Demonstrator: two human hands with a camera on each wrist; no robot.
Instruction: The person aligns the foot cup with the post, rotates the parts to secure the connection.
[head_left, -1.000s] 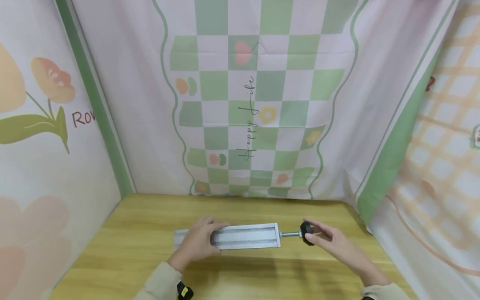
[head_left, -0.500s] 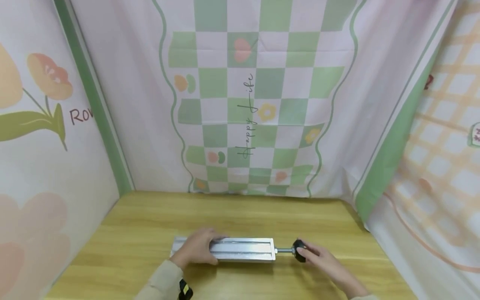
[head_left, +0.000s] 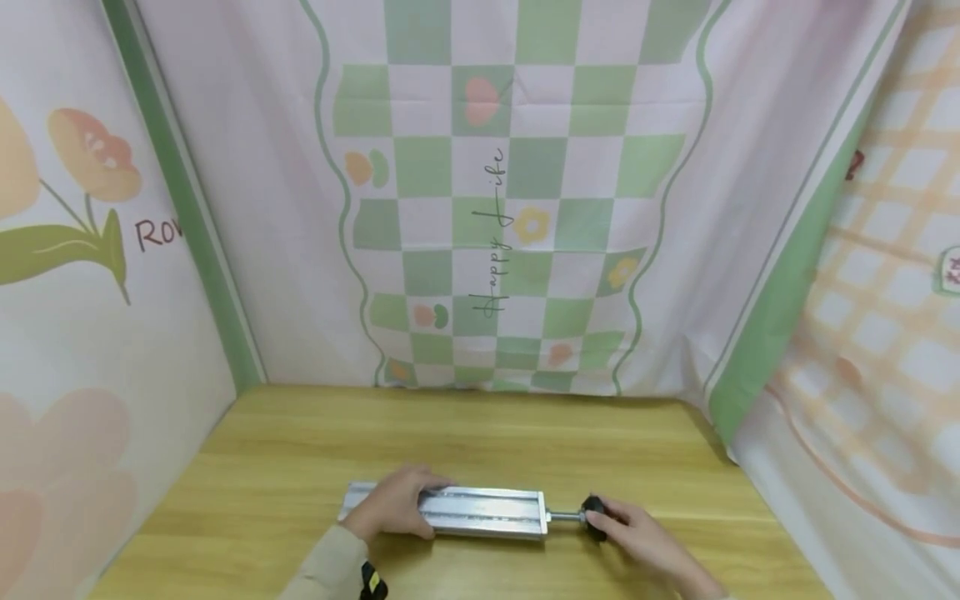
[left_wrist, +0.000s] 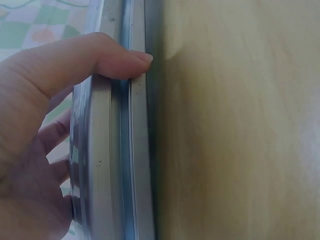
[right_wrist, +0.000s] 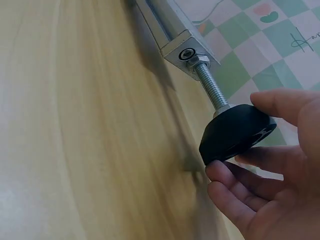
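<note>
An aluminium profile [head_left: 491, 511] with grooves along its length lies crosswise, close over the wooden table. My left hand [head_left: 397, 502] grips it left of its middle; in the left wrist view the thumb [left_wrist: 122, 61] presses over the grooved side and the other fingers are behind. From the capped right end sticks a threaded rod [right_wrist: 212, 86] with a hex nut [right_wrist: 199, 61] against the end plate. The rod carries a black round levelling foot [right_wrist: 236, 131]. Around that foot's rim the thumb and fingers of my right hand [head_left: 641, 540] hold on.
The wooden table [head_left: 465, 425] ends at a hanging cloth with green checks [head_left: 480, 225]. Printed cloth walls stand at the left [head_left: 67, 350] and right [head_left: 862, 375]. A black and yellow wrist strap piece [head_left: 372, 581] shows at the left cuff.
Both hands have brought the profile lower and nearer to me, with the foot end shifting slightly left. Each hand keeps its hold.
</note>
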